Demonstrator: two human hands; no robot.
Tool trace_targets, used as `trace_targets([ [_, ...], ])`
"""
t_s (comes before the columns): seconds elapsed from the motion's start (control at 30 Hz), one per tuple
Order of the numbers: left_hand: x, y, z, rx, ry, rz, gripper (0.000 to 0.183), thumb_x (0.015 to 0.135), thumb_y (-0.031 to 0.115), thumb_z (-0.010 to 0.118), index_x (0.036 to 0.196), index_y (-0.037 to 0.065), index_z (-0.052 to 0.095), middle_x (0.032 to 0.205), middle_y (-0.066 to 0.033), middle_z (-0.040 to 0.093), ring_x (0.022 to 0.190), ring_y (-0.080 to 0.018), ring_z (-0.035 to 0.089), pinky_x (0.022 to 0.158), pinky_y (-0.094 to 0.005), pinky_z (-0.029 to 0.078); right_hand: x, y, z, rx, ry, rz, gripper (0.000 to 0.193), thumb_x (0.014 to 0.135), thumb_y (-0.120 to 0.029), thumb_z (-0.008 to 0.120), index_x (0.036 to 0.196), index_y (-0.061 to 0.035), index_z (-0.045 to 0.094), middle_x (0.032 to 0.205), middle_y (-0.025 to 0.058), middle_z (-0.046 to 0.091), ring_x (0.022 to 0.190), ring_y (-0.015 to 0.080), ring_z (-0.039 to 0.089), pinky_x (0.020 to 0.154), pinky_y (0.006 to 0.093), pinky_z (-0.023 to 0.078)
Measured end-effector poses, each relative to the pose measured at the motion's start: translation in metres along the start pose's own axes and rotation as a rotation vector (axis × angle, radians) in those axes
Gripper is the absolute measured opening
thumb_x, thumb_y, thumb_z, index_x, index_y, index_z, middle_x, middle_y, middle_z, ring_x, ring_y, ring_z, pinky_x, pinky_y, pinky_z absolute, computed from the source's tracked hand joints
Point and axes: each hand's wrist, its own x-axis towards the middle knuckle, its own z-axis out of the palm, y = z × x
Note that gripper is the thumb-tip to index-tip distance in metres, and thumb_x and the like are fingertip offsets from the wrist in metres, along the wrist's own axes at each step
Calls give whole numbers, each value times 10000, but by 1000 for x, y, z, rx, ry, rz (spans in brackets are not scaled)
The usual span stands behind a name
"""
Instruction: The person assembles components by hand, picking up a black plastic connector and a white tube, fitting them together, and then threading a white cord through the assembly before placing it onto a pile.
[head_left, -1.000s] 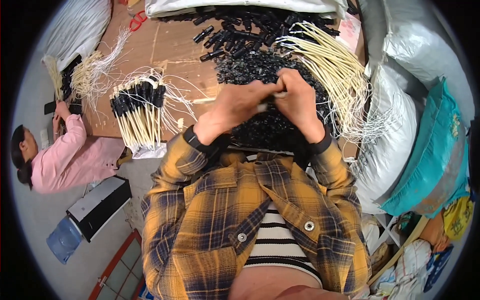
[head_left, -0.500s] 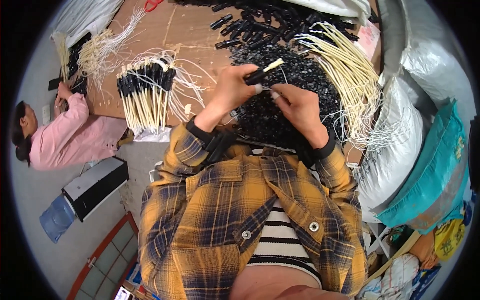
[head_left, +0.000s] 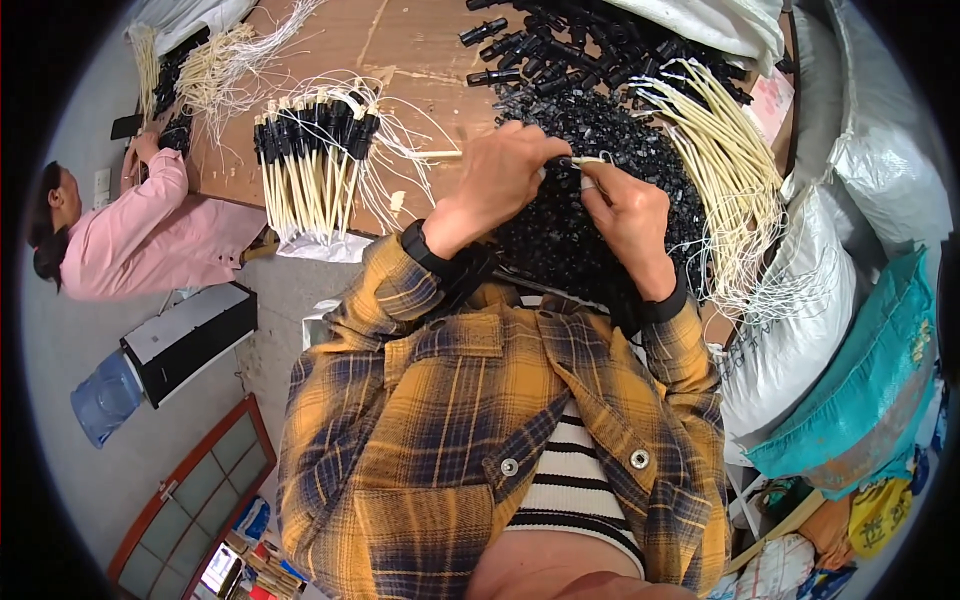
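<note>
My left hand [head_left: 497, 172] is closed around a cream rod [head_left: 437, 154] above the pile of small black parts. One end of the rod sticks out to the left of the fist; its middle is hidden by the fingers. A black piece shows at the fingertips. With thumb and finger, my right hand [head_left: 636, 212] pinches beside the pale end [head_left: 592, 160] poking out there, where a thin white string curls. Both hands nearly meet. Beneath them spreads the heap of small shiny black parts [head_left: 545, 225].
Cream rods with black sleeves [head_left: 315, 150] stand bundled at left on the brown table [head_left: 400, 35]. Stringed cream rods [head_left: 725, 165] lie at right, black tubular parts [head_left: 570, 45] at the back. White sacks [head_left: 800, 340] and a teal sack [head_left: 860, 380] flank me. A person in pink [head_left: 150, 230] works at far left.
My left hand has turned over, so the rod now lies level, with its cream length out to the left. My right hand has moved from the string to the rod's pale end. The view has shifted slightly.
</note>
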Motion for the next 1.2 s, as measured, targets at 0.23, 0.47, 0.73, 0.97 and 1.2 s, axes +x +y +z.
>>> trace_targets([
  [0.23,4,9,-4,-52,-186,-4,410,740,-24,604,1131,100,588,934,-114,641,889,-306,602,748,-386,483,-1,-3,2,185,-117,-19,172,844,-67,623,1013,-42,641,754,154,644,623,323,636,551,354,497],
  [0.47,6,-8,-1,-366,119,157,169,674,-72,663,809,27,636,824,-52,646,780,-216,602,705,-315,472,1,-4,-2,6,-163,-44,156,859,-81,626,1011,-47,637,793,154,651,666,323,645,568,357,505],
  [0.73,0,-1,5,-487,193,277,158,676,-73,676,762,47,620,816,-35,629,778,-209,595,708,-316,471,0,2,-10,139,-204,-116,151,836,-47,624,978,-33,673,825,129,667,712,289,662,615,328,513],
  [0.97,-45,-97,-14,142,97,-428,214,817,118,621,1026,75,630,796,-114,653,745,-314,633,665,-399,500,-5,15,-13,86,-213,-66,120,836,-57,641,941,-26,689,775,121,658,647,255,641,609,299,499],
  [1.2,-69,-93,-30,169,13,-360,111,835,88,618,905,103,703,711,-96,678,647,-232,665,595,-358,530,-8,24,-7,402,-317,245,103,828,-37,650,915,4,689,766,62,676,653,106,610,598,224,453],
])
